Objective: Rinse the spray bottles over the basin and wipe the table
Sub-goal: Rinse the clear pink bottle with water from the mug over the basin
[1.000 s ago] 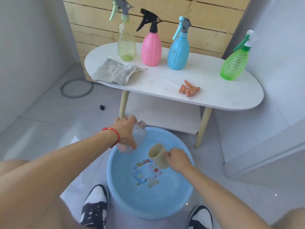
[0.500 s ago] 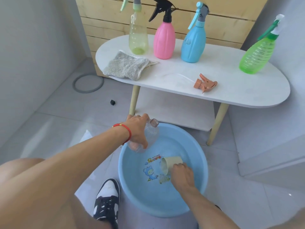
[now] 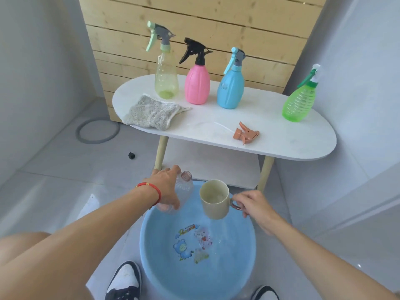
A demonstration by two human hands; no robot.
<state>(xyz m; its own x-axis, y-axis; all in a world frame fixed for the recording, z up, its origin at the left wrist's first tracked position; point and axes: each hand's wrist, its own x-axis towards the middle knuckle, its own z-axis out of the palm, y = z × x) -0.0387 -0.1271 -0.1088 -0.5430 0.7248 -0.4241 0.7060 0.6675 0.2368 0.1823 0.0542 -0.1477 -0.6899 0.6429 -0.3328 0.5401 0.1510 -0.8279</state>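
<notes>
I am gripping the clear uncapped bottle [image 3: 184,192] in my left hand [image 3: 166,189]; my right hand [image 3: 252,205] is holding the beige cup [image 3: 214,199] by its handle, both over the blue basin [image 3: 151,245], lower centre.

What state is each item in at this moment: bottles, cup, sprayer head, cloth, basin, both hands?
Clear bottle: uncapped, tilted over the basin, held by left hand.
Beige cup: upright, held by its handle in right hand.
Orange sprayer head: detached, lying on the table.
Yellow, pink, blue, green spray bottles: capped, standing.
Cloth: crumpled, on the table.
Basin: holds water.
</notes>
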